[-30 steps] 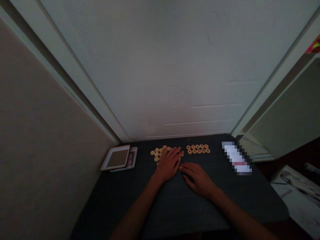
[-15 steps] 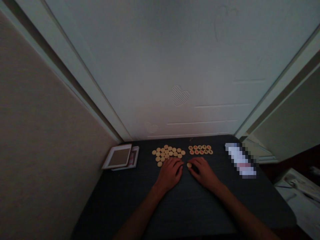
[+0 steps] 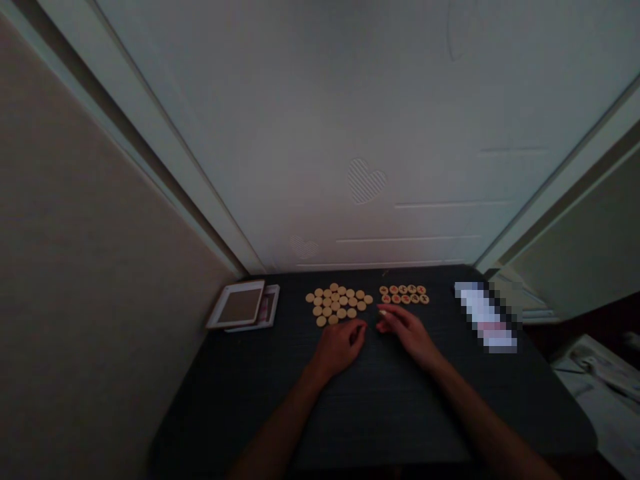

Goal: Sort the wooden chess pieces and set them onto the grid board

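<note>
Several face-down Chinese chess pieces (image 3: 335,301), plain round wooden discs, lie in a loose group on the dark table. To their right, face-up Chinese chess pieces (image 3: 405,295) with red and black characters form two neat rows. My left hand (image 3: 341,343) rests just in front of the face-down group, fingers curled in, with nothing visible in them. My right hand (image 3: 404,327) is pinched just below the two rows, thumb against fingers. A pale edge at its thumb tip appears to be a Chinese chess piece, mostly hidden by the fingers.
A white-framed flat tray or box lid (image 3: 242,305) overlaps another flat box (image 3: 270,308) at the table's left. A blurred-out phone-like object (image 3: 484,317) lies on the right. A white panel with heart reliefs (image 3: 367,181) rises behind the table (image 3: 370,413).
My right hand has picked up the single piece that lay under its fingertips. My left hand has drawn back from the face-down group, its fingers more curled. The view has shifted slightly.
</note>
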Motion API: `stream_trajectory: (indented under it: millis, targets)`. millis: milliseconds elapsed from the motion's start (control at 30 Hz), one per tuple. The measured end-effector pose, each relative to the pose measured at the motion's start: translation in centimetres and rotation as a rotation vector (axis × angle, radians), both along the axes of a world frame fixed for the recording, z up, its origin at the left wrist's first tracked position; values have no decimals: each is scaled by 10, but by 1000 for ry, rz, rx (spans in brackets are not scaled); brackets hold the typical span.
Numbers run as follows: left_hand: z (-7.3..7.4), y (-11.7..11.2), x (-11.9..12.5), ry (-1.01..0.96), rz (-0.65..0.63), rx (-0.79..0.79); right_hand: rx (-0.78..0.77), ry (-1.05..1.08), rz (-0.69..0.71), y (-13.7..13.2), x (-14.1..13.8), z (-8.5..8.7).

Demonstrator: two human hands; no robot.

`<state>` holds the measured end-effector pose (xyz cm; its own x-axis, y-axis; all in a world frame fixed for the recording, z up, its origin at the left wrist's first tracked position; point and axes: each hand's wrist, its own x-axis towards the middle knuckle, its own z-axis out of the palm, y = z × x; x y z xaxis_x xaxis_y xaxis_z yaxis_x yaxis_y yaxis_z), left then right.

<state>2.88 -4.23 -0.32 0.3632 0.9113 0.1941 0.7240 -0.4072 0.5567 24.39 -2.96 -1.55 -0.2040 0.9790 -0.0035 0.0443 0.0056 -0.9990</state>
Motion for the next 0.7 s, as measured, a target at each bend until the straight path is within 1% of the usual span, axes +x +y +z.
stream_trajectory:
  millis: [33, 100, 167, 233, 333, 500, 567, 700]
  targets:
    - [0, 0, 0, -6, 1, -4, -87, 113, -4, 2, -3, 0]
    - [1, 0, 0, -16, 3, -13, -198, 296, -22, 4, -7, -1]
    - [1, 0, -1, -27, 7, -22, -263, 415, -18, 6, -8, -3]
    - [1, 0, -1, -36, 12, -29, -305, 481, 12, 5, -5, -4]
    - [0, 1, -2, -38, 18, -34, -325, 483, 45, 4, 1, -1]
    - [-2, 2, -2, -23, 13, -35, -318, 448, 45, 2, 4, 5]
    - [-1, 2, -3, -19, 10, -42, -317, 434, 33, 1, 3, 5]
    - [2, 2, -2, -14, 15, -67, -309, 336, 19, 1, 1, 1]
